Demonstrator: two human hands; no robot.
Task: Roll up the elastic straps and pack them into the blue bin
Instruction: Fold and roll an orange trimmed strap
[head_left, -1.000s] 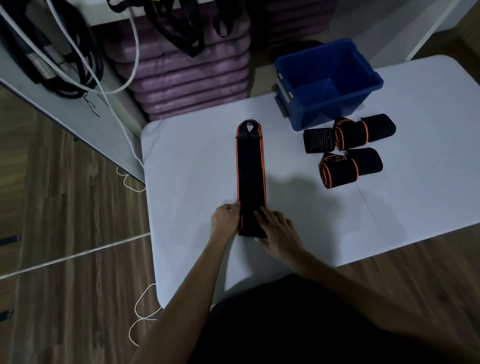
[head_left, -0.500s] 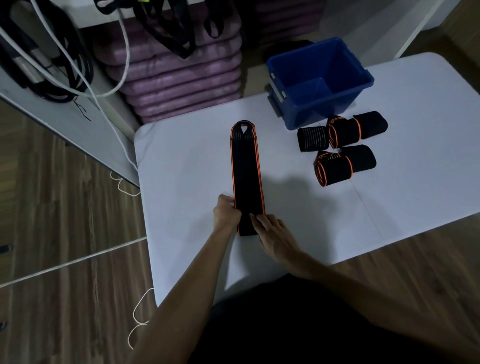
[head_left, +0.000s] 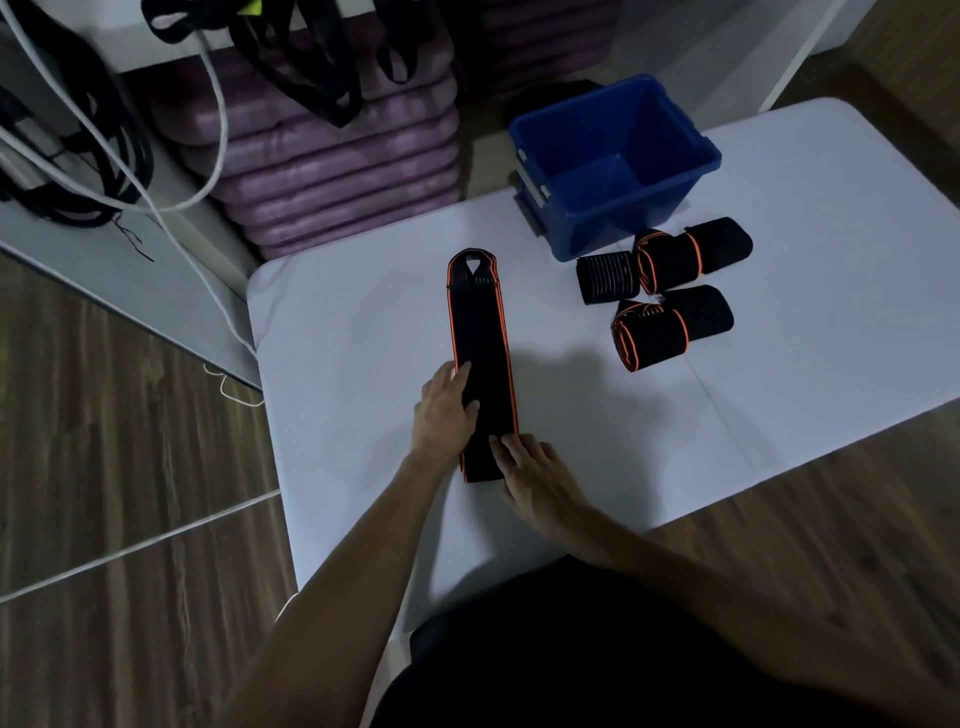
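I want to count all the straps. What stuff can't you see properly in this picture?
- Blue bin, head view: its near wall hides part of the floor, so a strap lying low there could be missed.
- Flat strap: the left hand and right hand cover part of its near end.
- Small striped roll: too dark to tell how it is wound.
- Hanging black straps: cut off by the top edge.

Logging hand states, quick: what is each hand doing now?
Left hand: open, fingers flat on the strap.
Right hand: open, fingertips pressing the strap's near end.
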